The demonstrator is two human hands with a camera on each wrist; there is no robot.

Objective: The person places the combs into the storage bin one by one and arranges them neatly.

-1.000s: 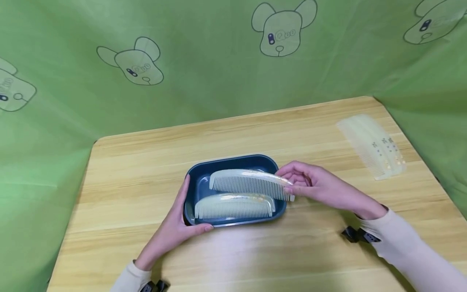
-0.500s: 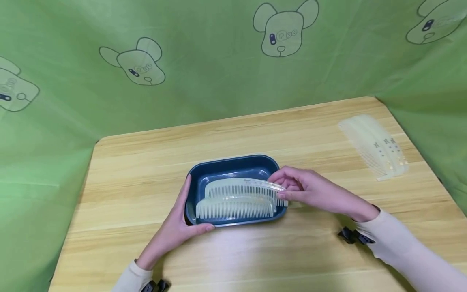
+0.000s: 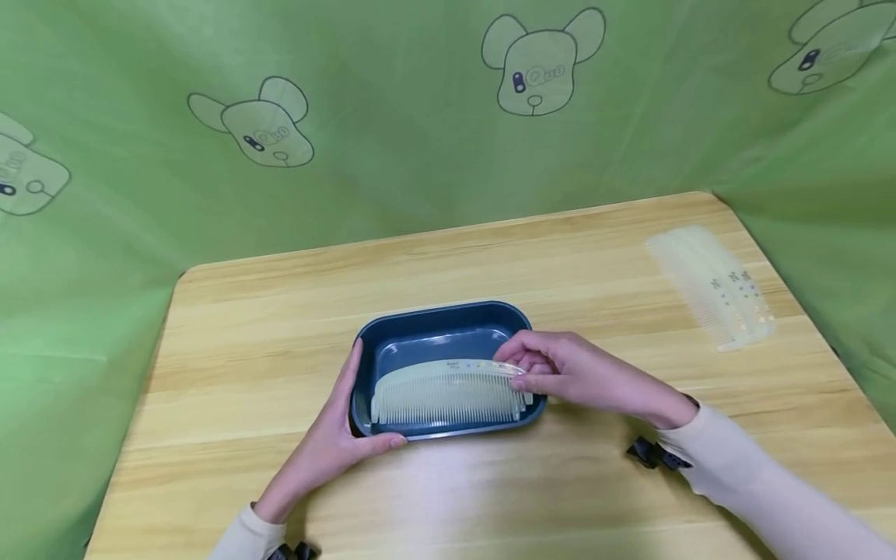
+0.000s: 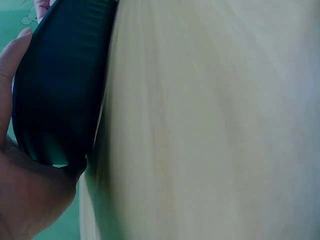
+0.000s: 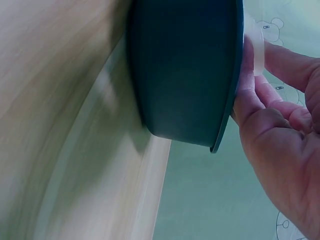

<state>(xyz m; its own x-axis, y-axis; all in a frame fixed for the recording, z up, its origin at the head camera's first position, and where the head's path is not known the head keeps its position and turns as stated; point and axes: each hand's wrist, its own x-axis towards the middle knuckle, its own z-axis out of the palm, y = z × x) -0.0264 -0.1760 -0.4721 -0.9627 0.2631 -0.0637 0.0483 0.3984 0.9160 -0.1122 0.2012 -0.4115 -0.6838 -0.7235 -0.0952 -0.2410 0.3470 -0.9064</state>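
Observation:
A pale, translucent comb [image 3: 448,381] with a printed floral back lies lengthwise over the front of a dark blue tray [image 3: 420,350]. My right hand [image 3: 581,373] pinches its right end between thumb and fingers, just above the tray's right rim. Under it lies another pale comb, mostly hidden, with only its edges showing. My left hand [image 3: 325,439] grips the tray's left end, thumb along the front rim and fingers against the left wall. In the right wrist view the pinched comb [image 5: 258,50] peeks over the tray's rim [image 5: 235,100].
Several similar pale combs [image 3: 710,284] overlap one another at the right of the wooden table [image 3: 280,303]. A green curtain [image 3: 399,155] with printed bear heads hangs behind and around the table.
My right hand has moved left and toward me, bringing its comb from above the tray's back half down over the comb at the front. The left hand stays at the tray.

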